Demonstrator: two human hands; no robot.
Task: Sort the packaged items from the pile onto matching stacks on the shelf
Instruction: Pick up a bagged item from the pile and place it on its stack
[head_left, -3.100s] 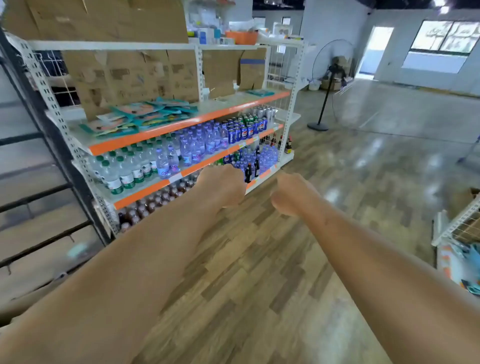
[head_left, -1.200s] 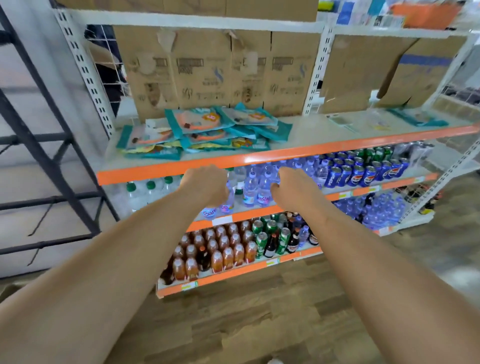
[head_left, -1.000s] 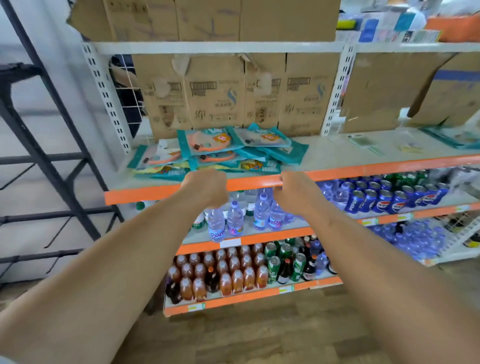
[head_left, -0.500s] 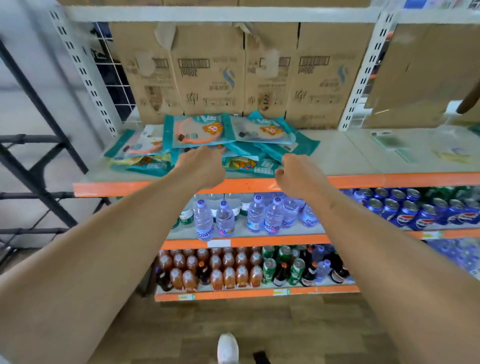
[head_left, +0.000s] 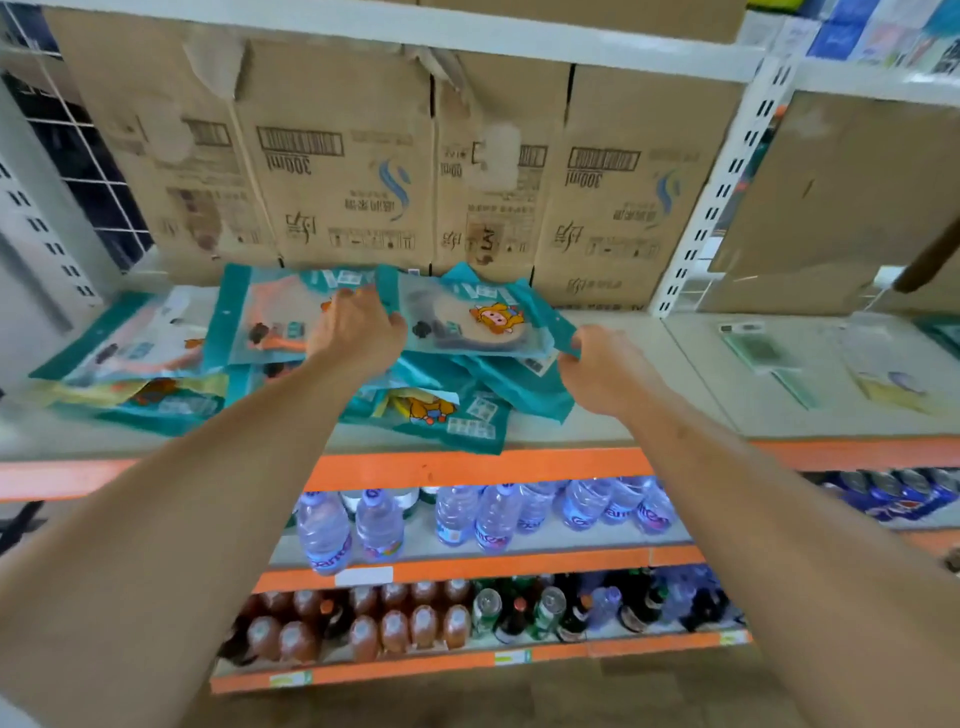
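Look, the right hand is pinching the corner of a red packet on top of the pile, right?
Not quite. The packet is teal, not red, with a cartoon figure printed on it. The head view shows the right hand pinching its corner on top of the pile.
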